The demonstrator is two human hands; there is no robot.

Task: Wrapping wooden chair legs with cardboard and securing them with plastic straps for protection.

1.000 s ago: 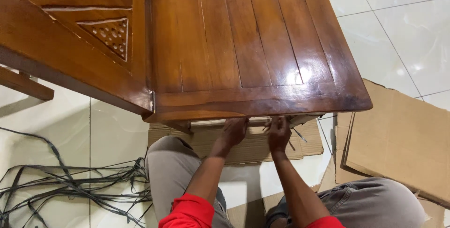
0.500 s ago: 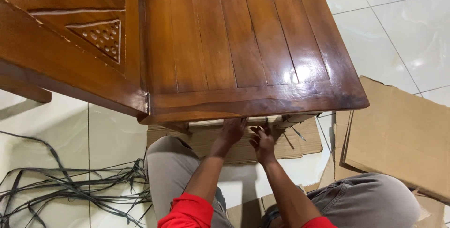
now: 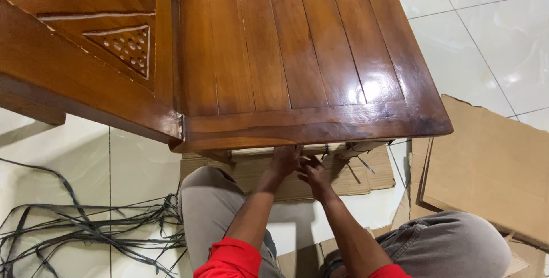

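Observation:
A glossy brown wooden seat fills the top of the view. Under its front edge runs a pale wrapped rail. My left hand reaches up to that rail, its fingertips hidden beneath the seat edge. My right hand sits right beside it and touches it, fingers bent and pointing up at the rail. Thin dark strands hang from the rail to the right of my hands. Whether either hand grips anything is hidden.
Flattened cardboard lies on the white tile floor at the right, and another piece lies under the seat. A tangle of dark flat straps spreads at the left. A carved wooden panel joins the seat at upper left. My knees flank my arms.
My right hand has slid left along the rail, from under the seat's middle to right against my left hand. The left hand has stayed in place.

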